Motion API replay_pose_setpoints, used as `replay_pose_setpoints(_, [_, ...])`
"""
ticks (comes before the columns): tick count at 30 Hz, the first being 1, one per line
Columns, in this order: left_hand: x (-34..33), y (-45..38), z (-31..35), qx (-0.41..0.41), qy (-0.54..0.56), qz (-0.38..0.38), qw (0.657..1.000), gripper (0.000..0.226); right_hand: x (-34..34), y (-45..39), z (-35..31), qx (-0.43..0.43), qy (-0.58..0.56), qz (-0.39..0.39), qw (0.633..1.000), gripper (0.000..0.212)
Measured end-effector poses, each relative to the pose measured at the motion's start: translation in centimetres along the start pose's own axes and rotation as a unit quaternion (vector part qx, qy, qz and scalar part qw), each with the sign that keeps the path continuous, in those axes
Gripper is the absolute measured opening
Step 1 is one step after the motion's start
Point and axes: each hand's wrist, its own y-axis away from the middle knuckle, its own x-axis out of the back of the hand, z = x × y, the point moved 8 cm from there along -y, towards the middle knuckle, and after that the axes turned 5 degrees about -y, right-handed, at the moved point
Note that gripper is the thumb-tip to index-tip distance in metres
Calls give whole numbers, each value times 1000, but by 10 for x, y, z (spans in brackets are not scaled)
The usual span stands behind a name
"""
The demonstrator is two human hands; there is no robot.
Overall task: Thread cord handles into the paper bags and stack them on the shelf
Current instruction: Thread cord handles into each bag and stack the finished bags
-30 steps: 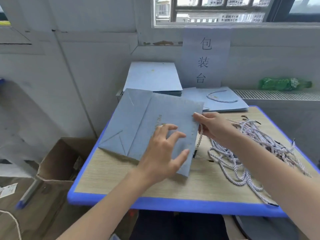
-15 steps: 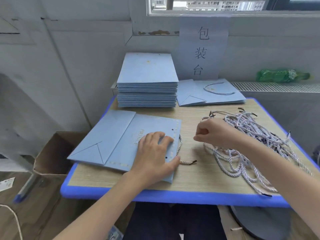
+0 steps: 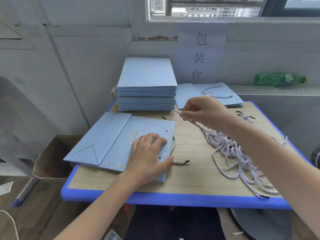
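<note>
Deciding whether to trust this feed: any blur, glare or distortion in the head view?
Head view: wide-angle bending at the edges; the right hand pinching a cord is slightly motion-blurred; the paper bag and its gold print read sharp; soft window light, no glare.

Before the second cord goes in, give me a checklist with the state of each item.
1. Bag held flat: ok, the left hand presses the front bag onto the table.
2. First cord in place: ok, a cord loop hangs along the bag's punched edge, its free end on the table.
3. New cord in hand: ok, the right hand pinches a cord lifted off the cord pile.
4. Cord free of the pile: cannot tell, the arm hides the rest of it.
5. Free holes visible: ok, two dark holes show near the fingers.
</note>
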Motion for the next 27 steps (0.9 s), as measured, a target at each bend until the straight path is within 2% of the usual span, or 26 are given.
replay_pose_setpoints(4, [1, -2, -6, 5, 1, -8, 1000, 52, -1, -12, -24, 30, -89, -2, 996, 16])
replay_pose_setpoints(7, [4, -1, -9, 3, 1, 0, 1000, 50, -2, -17, -32, 29, -191, -1, 981, 17])
replay_pose_setpoints(9, [5, 0, -11, 2, 4, 3, 1000, 53, -2, -19, -28, 25, -208, 4, 978, 15])
replay_pose_setpoints(11, [5, 1, -12, 5, 7, 0, 1000, 66, 0, -20, -16, 26, -124, 22, 992, 14])
replay_pose_setpoints(13, [4, 2, -14, 7, 5, -3, 1000, 83, -2, -19, 3, 10, 57, 12, 998, 11])
replay_pose_setpoints(15, [2, 2, -16, 8, -2, -2, 1000, 88, -14, -16, 33, -30, 228, -64, 971, 7])
replay_pose_setpoints(17, [3, 2, -19, 12, -5, 1, 1000, 91, -24, -8, 59, -68, 315, -121, 939, 5])
replay_pose_setpoints(19, [2, 2, -19, 13, -8, -12, 1000, 95, -24, -7, 65, -68, 335, -100, 934, 4])
replay_pose_setpoints(22, [0, 6, -19, 23, -34, -41, 998, 100, -25, -11, 62, -43, 303, -46, 951, 8])
replay_pose_setpoints(27, [-2, 9, -23, 48, -44, -55, 996, 87, -43, -28, 78, -87, 302, -10, 949, 29])
